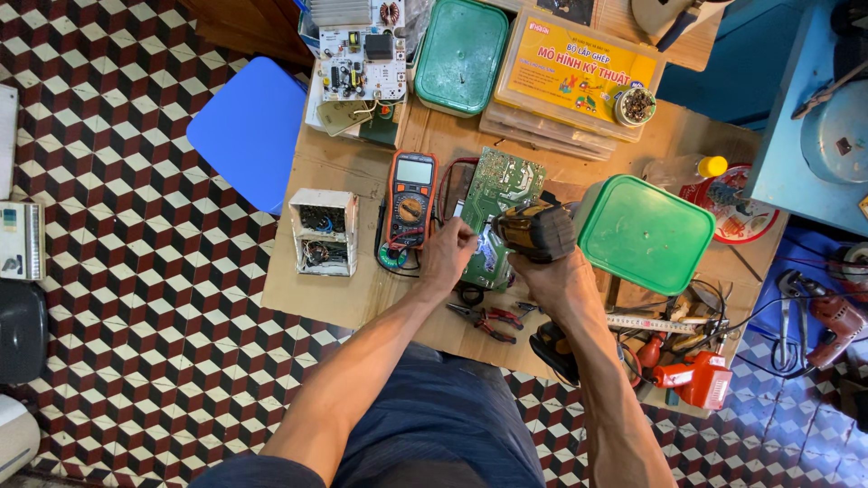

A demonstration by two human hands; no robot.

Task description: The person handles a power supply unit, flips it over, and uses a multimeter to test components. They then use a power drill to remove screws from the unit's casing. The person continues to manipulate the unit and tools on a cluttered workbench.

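Wooden counter (344, 289) carries everything; a green-lidded box (644, 233) sits at the right; a green circuit board (503, 185) lies in the middle, flat for working on; the right hand (553, 271) grips a black and yellow power tool (535, 230) over it; the left hand (449, 256) pinches the board's edge, steadying it; an orange meter (411, 197) rests just left.

matt wooden table (344, 289), glossy green plastic lid (646, 233), green circuit board (502, 185)

Circuit board (500, 194) and cordless driver (536, 231)
Green board is laid flat on the cardboard; black-and-yellow driver is held upright over its right edge.
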